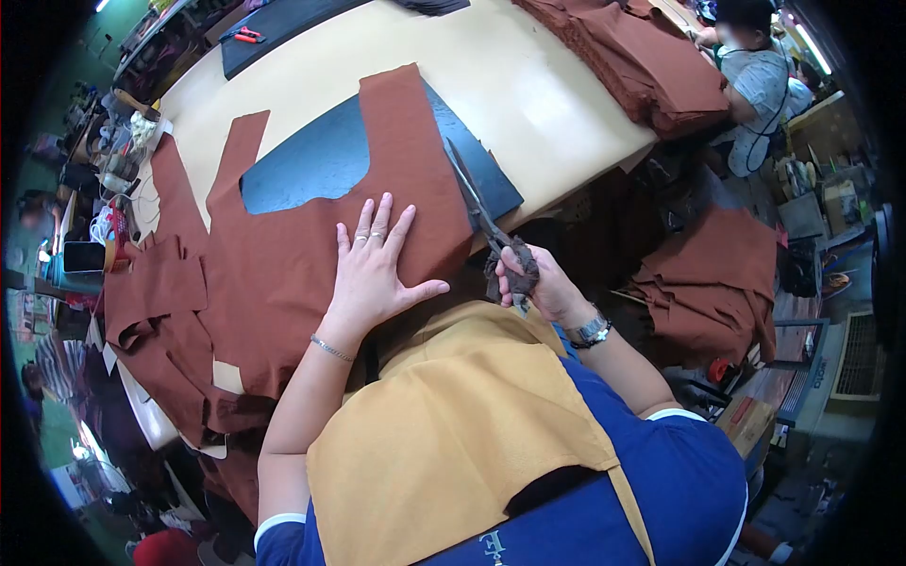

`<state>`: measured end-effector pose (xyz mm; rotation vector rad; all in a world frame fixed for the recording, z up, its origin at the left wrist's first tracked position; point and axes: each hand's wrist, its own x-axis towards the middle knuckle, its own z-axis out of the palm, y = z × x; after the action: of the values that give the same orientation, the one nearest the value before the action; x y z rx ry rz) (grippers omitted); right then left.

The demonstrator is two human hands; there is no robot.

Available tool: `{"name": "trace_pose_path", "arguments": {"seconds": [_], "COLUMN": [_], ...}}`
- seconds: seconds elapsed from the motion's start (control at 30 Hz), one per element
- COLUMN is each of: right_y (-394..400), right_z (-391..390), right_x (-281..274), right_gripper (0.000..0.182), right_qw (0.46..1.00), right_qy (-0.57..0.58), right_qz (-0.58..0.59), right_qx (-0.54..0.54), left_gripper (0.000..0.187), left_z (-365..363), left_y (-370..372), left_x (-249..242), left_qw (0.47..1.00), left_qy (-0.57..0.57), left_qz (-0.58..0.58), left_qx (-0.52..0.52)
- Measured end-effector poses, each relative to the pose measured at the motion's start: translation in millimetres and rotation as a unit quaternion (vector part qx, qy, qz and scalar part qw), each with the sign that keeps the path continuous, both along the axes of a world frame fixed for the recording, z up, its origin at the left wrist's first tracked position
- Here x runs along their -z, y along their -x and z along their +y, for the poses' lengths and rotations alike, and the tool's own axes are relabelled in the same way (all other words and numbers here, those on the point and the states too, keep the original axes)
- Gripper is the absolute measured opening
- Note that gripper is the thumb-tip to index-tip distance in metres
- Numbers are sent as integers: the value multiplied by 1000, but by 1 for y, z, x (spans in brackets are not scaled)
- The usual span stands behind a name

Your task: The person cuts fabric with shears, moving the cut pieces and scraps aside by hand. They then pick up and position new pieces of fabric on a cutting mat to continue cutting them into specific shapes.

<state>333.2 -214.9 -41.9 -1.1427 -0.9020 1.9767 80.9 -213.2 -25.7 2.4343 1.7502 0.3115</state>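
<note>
My left hand lies flat on a large reddish-brown piece of fabric, fingers spread. That fabric covers the near part of the table, with irregular cut edges and long strips reaching away from me. Beneath it shows a dark blue-black board. In my right hand is a pair of scissors, its handles wrapped in dark cloth. The blades point up and away, right beside the fabric's right edge, over the board.
The pale tabletop stretches away from me. Stacked brown fabric stands at its far right, near a seated person. A red-handled tool rests on a dark mat. More brown fabric is piled at right.
</note>
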Motion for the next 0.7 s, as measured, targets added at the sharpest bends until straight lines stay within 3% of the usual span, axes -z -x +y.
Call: {"name": "trace_pose_path", "arguments": {"seconds": [0.33, 0.7], "right_y": [-20, 5], "right_z": [-36, -13], "right_x": [-10, -3], "right_gripper": [35, 30], "right_qw": [998, 1000], "right_qy": [43, -9], "right_qz": [14, 5], "right_qx": [-36, -7], "left_gripper": [105, 106], "left_z": [1, -6], "left_y": [0, -3], "left_x": [-1, -3], "left_qw": [1000, 999], "left_qy": [20, 25], "left_qz": [13, 21], "left_qx": [-2, 12]}}
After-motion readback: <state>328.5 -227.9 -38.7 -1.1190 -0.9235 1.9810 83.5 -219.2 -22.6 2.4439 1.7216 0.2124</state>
